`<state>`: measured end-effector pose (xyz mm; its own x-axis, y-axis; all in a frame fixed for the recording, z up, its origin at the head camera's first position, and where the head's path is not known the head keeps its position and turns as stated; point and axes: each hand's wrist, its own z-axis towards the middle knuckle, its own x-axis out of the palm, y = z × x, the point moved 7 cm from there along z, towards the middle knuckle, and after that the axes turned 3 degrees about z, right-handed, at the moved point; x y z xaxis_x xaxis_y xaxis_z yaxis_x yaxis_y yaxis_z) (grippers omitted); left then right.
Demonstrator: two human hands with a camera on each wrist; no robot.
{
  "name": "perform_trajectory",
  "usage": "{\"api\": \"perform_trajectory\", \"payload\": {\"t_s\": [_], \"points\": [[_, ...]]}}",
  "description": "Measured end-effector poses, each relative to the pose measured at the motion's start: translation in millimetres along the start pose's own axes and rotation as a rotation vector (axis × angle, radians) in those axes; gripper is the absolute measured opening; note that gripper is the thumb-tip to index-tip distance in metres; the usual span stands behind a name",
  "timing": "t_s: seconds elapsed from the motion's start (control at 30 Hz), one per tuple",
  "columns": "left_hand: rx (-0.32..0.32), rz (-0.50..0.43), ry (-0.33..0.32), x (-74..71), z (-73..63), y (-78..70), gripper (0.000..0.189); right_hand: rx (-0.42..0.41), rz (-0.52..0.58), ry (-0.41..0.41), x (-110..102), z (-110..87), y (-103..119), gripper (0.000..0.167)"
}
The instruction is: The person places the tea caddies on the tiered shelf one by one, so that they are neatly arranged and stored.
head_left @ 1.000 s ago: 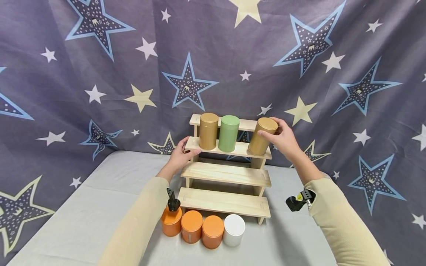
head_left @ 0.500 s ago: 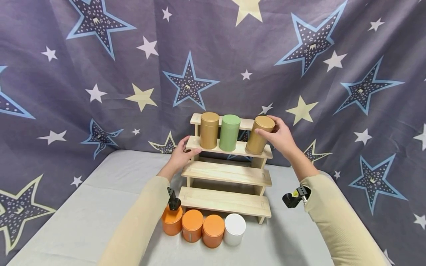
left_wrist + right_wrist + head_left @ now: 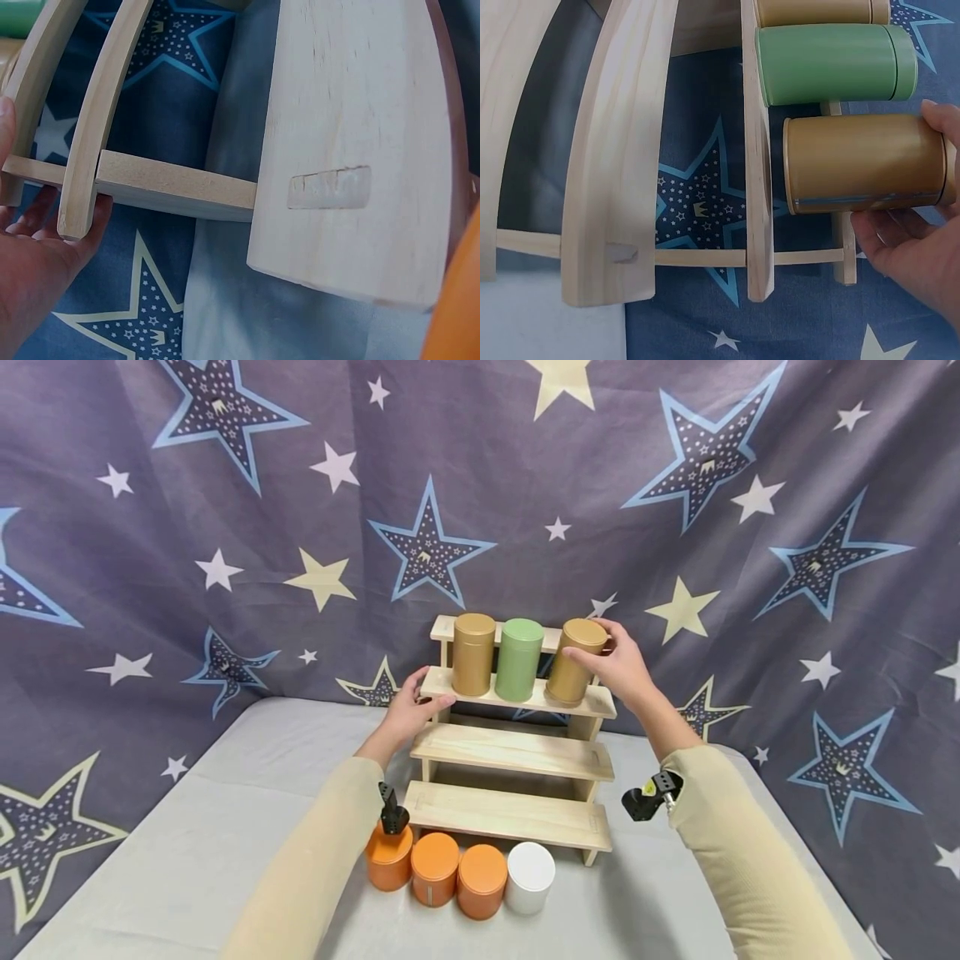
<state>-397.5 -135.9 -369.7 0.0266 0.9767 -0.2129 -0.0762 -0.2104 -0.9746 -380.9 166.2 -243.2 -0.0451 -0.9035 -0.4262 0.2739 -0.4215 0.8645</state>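
My right hand grips a gold lidded tin by its upper part, over the right end of the second-highest step. In the right wrist view a narrow gap shows between the base of this tin and the step. To its left a green tin stands upright, with another gold tin beyond it. My left hand holds the left end of that same step on the wooden tiered rack. In the left wrist view its fingers reach under the rack's frame.
On the grey-white cloth in front of the rack stand several orange tins and a white tin in a row. A star-patterned curtain hangs close behind the rack. The two lower steps jut forward.
My right hand has carried the gold tin left toward the green tin, and it leans less than before. The left hand has stayed on the rack.
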Motion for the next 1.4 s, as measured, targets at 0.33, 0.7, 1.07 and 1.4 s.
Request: {"api": "perform_trajectory", "payload": {"t_s": [0.33,0.7,1.07,1.4], "points": [[-0.004,-0.006,-0.001,0.5,0.6,2.0,0.086,0.013,0.004,-0.001,7,4.9,-3,0.078],[-0.007,0.005,-0.001,0.7,1.6,1.9,0.086,0.037,-0.008,0.0,11,7.3,-5,0.08],[0.006,0.001,-0.005,0.6,1.8,2.1,0.086,0.053,0.01,0.015,18,8.7,-7,0.082],[0.012,0.018,-0.019,-1.5,2.0,2.7,0.085,0.055,0.035,0.035,20,9.8,-7,0.083]]}}
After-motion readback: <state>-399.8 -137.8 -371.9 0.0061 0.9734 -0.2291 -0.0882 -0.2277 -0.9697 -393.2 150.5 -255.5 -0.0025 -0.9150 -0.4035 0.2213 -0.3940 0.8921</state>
